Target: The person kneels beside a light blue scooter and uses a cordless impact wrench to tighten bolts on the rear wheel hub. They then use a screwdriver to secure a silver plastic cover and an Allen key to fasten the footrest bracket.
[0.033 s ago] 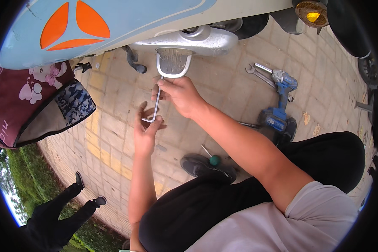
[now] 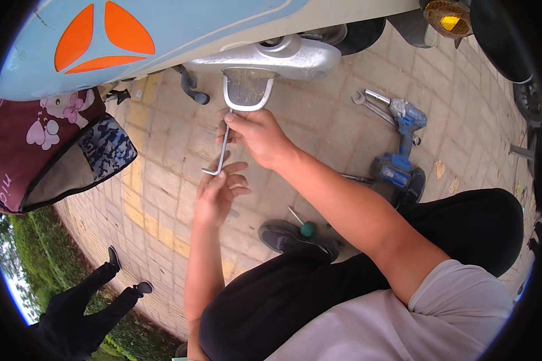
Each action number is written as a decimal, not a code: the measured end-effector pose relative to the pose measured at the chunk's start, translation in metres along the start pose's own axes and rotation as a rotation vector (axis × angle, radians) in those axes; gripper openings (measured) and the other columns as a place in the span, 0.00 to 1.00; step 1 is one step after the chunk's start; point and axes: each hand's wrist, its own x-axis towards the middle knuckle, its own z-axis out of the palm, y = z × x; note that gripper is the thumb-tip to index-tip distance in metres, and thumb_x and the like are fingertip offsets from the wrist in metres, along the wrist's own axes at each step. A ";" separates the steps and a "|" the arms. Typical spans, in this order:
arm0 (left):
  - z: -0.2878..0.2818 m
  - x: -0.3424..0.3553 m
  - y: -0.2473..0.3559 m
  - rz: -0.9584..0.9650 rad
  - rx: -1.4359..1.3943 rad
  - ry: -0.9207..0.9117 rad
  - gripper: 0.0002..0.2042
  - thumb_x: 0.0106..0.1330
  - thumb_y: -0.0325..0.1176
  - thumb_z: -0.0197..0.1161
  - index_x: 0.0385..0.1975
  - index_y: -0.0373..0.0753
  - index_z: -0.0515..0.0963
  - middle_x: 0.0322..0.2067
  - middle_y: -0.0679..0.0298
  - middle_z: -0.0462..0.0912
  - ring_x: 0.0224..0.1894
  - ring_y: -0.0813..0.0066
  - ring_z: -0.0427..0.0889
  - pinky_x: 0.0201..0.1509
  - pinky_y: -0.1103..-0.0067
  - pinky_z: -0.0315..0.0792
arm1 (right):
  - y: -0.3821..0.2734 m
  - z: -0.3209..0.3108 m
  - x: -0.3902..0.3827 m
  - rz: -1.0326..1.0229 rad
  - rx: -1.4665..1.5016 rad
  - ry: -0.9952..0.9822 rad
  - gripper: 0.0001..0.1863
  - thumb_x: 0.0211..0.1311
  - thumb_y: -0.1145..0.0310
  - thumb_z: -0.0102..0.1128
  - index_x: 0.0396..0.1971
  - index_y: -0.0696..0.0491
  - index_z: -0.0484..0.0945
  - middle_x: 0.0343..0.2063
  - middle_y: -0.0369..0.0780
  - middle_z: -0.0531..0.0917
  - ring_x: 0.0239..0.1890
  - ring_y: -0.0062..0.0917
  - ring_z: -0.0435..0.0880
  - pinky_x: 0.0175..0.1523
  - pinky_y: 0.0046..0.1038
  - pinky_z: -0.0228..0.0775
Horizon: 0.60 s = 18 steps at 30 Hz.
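A long L-shaped hex key (image 2: 224,147) stands nearly upright in the picture, its upper end just below the silver loop-shaped bracket (image 2: 248,90) of a scooter. My right hand (image 2: 256,133) pinches the key's upper part between thumb and fingers, close beneath the bracket. At the key's lower bend, my left hand (image 2: 215,195) has its fingers spread, and a fingertip seems to touch the shaft. The tip of the key's upper end is hidden from me.
Blue cordless impact wrench (image 2: 397,144) and wrench (image 2: 376,110) lie on the paving to the right. A green-handled screwdriver (image 2: 307,228) rests by my shoe. The scooter's blue panel (image 2: 180,36) hangs overhead; a maroon quilted cover (image 2: 36,144) is at left. Someone's legs (image 2: 84,307) show lower left.
My left hand has turned, its fingers swinging from around the key's lower end to spread out on its right side. The right hand keeps its pinch, almost unmoved.
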 end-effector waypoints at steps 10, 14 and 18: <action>-0.002 -0.002 -0.022 -0.111 -0.704 -0.347 0.21 0.73 0.52 0.44 0.39 0.39 0.73 0.22 0.69 0.67 0.27 0.75 0.62 0.28 0.80 0.59 | 0.001 -0.007 -0.001 0.062 0.178 -0.076 0.11 0.69 0.68 0.50 0.45 0.57 0.74 0.31 0.37 0.79 0.35 0.26 0.78 0.43 0.31 0.69; 0.010 -0.003 -0.023 0.302 0.467 0.073 0.14 0.71 0.43 0.54 0.34 0.37 0.74 0.23 0.68 0.74 0.26 0.80 0.69 0.28 0.82 0.64 | 0.001 -0.004 -0.005 0.086 0.200 -0.022 0.12 0.69 0.66 0.51 0.45 0.57 0.74 0.32 0.37 0.79 0.35 0.26 0.78 0.43 0.31 0.69; 0.001 -0.002 -0.018 0.317 0.862 0.153 0.13 0.70 0.40 0.57 0.33 0.34 0.76 0.23 0.67 0.78 0.24 0.83 0.71 0.30 0.84 0.67 | 0.002 0.000 -0.013 0.088 0.100 0.071 0.12 0.67 0.65 0.55 0.43 0.57 0.76 0.32 0.38 0.80 0.35 0.25 0.79 0.43 0.29 0.71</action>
